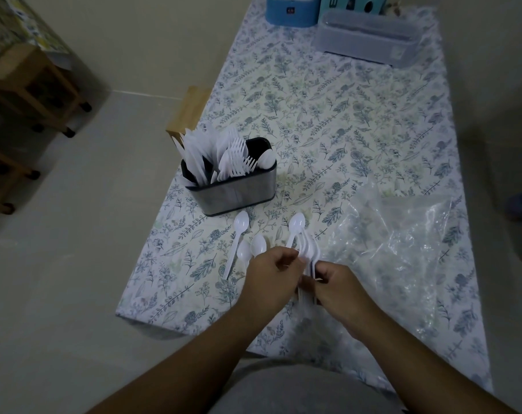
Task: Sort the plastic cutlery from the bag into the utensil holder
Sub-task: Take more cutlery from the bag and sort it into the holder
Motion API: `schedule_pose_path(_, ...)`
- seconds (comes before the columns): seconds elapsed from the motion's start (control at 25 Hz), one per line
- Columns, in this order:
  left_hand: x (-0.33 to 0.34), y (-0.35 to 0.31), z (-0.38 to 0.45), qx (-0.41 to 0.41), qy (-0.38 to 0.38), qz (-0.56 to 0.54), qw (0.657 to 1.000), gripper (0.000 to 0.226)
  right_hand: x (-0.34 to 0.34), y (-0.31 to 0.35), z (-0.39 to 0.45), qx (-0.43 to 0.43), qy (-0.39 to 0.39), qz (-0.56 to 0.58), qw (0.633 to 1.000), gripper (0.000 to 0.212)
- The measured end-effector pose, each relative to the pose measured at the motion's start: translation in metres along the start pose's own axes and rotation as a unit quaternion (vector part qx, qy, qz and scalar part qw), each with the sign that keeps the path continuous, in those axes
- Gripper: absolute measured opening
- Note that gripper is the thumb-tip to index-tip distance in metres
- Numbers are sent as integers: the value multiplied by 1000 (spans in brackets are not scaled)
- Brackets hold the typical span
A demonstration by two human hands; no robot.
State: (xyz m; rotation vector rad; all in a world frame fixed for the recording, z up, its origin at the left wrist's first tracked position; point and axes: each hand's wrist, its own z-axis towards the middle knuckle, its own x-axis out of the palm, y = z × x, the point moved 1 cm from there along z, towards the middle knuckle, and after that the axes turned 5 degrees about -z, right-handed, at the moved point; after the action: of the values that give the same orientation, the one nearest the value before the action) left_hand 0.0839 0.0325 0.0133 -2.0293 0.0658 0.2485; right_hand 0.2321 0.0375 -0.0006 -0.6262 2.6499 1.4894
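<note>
A fanned bundle of glossy white plastic spoons (302,243) was gripped by the curled fingers of both the left hand (273,274) and the right hand (337,286), above the leaf-printed desk (328,121). The brushed-metal utensil holder (235,191) stood near, beside the crinkled clear bag (403,234).

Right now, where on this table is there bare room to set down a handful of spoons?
Bare cloth lies between the steel utensil holder and the far clear plastic box. Crowded: loose white spoons before both hands, the crumpled clear bag to the right.
</note>
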Motion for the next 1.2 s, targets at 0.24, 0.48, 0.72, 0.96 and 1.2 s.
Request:
schedule_pose_path(0.24,-3,3,-1,-22,6,9,1000,32,7,-2,2,-3,50,-110,993,25)
schedule_pose_path(0.48,-7,8,-2,17,10,27,999,22,9,-9,4,43,90,67,993,33)
schedule_pose_path(0.72,-18,-3,-4,99,-5,63,993,16,8,0,14,-32,40,-5,999,21)
schedule_pose_path(0.96,-46,-47,-1,203,-56,102,972,28,13,71,21,-153,-74,-131,977,13)
schedule_pose_path(1.2,-103,-118,49,298,-131,161,932,26,20,176,60,-240,-89,-119,959,23)
